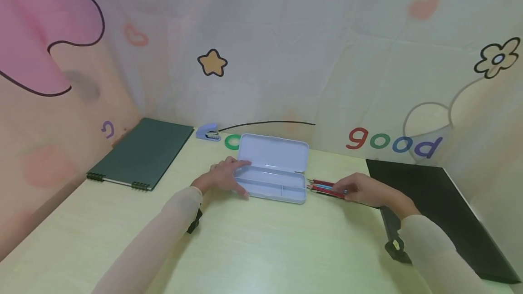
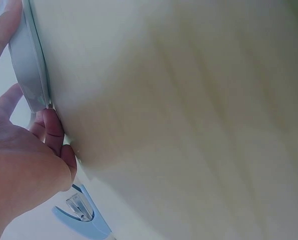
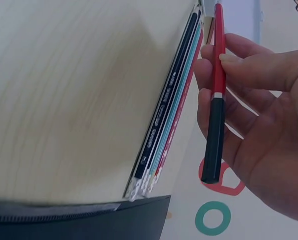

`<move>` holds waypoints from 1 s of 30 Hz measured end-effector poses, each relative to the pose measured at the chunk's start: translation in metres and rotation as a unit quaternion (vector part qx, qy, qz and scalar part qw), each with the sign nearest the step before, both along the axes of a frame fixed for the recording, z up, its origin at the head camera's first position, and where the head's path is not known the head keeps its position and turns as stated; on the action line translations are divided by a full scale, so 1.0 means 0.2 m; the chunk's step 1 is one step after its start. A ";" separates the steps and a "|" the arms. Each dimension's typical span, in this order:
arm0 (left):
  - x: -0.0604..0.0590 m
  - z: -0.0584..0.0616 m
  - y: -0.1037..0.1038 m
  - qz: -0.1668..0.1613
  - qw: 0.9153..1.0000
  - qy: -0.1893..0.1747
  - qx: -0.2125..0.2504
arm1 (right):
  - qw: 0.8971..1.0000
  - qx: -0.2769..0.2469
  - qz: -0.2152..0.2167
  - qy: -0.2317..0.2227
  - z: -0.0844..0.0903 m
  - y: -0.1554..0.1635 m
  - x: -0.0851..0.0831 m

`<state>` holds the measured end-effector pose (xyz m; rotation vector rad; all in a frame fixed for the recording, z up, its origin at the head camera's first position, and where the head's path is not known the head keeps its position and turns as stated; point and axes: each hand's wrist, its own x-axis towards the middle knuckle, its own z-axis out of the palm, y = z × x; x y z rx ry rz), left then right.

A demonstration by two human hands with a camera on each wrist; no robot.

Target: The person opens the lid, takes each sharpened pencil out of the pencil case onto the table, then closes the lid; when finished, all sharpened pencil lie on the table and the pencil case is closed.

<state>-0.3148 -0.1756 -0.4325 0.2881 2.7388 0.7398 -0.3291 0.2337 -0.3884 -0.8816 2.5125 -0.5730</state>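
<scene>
A pale blue pencil case [image 1: 273, 152] lies on the table with its lid tipped back, and its divided tray [image 1: 261, 189] holds nothing that I can see. My left hand [image 1: 224, 175] grips the case's left end, thumb at the front, with fingers bent at the case's edge [image 2: 31, 65] in the left wrist view. To the right of the case, my right hand [image 1: 363, 189] pinches a red pencil with a dark end [image 3: 215, 140] between thumb and fingers. Below it, several pencils [image 3: 164, 115], black, light blue and red, lie side by side on the table.
A dark green spiral notebook [image 1: 143, 153] lies at the left. Behind the case are a light blue stapler [image 1: 208, 133] and a green ring of tape [image 1: 232, 142]. A flat black item [image 1: 429, 208] lies at the right. A printed cloth [image 1: 265, 80] hangs behind the table.
</scene>
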 end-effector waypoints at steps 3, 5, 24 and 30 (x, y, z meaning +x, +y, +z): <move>0.00 0.00 0.00 0.001 1.000 -0.002 -0.001 | 1.000 0.002 0.001 0.007 0.00 0.03 0.01; 0.00 0.00 0.00 0.003 1.000 -0.004 0.001 | 1.000 0.002 -0.001 0.009 -0.01 0.05 0.01; 0.00 -0.01 0.00 0.008 1.000 -0.006 0.001 | 0.998 -0.005 -0.019 0.062 -0.13 0.08 0.05; 0.00 0.00 0.00 0.006 1.000 -0.006 -0.002 | 0.996 0.006 -0.040 0.084 -0.15 0.05 0.07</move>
